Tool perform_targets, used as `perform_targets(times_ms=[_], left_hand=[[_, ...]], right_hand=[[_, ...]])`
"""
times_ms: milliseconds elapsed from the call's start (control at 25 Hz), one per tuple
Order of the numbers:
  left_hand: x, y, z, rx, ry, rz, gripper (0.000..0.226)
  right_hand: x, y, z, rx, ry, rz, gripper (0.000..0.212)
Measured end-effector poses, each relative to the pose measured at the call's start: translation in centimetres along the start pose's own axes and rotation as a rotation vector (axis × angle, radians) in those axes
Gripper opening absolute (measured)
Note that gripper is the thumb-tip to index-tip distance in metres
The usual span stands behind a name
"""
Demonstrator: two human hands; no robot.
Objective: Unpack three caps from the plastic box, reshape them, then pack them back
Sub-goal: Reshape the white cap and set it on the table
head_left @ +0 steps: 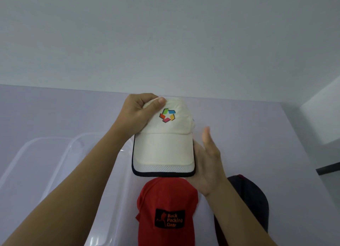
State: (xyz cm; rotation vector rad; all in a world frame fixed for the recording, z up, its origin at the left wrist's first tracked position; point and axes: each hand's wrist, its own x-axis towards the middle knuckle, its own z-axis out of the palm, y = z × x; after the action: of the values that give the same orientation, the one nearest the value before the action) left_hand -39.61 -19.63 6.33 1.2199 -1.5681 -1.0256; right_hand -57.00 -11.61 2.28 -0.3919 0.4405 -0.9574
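Note:
A cream cap with a multicoloured star logo and a dark-edged brim is held up above the table. My left hand grips the top of its crown, thumb over the fabric. My right hand is at the brim's right edge with fingers spread and blurred; whether it touches the brim I cannot tell. Below lies a red cap with a black "Back Packing Gear" patch. A dark navy cap lies to its right, partly behind my right forearm. The clear plastic box stands at the left.
The pale lilac table meets a white wall at the back. A white block stands at the far right edge, with a dark strip below it.

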Motion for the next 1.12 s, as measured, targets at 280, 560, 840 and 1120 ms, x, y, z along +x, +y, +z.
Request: perform_targets(times_ms=[280,560,840,1120], left_hand=[[-1.1,-1.9,1.4,0.116,0.202,-0.248,0.049],[-3.9,-2.7,3.6,-1.12,-0.106,-0.856,0.042],[-2.5,-8.1,4.8,-0.973,-0.081,-0.98,0.029],[-2.1,-11.1,6.5,-0.499,-0.158,-1.162,0.017]], right_hand=[[0.8,-0.7,-1.7,-0.003,0.168,-0.125,0.088],[3.0,-2.3,-3.6,-0.033,0.217,-0.166,0.072],[4.3,-3.0,-8.4,-0.457,0.633,0.16,0.045],[5.2,-2.4,-11.5,-0.684,0.76,0.31,0.061]])
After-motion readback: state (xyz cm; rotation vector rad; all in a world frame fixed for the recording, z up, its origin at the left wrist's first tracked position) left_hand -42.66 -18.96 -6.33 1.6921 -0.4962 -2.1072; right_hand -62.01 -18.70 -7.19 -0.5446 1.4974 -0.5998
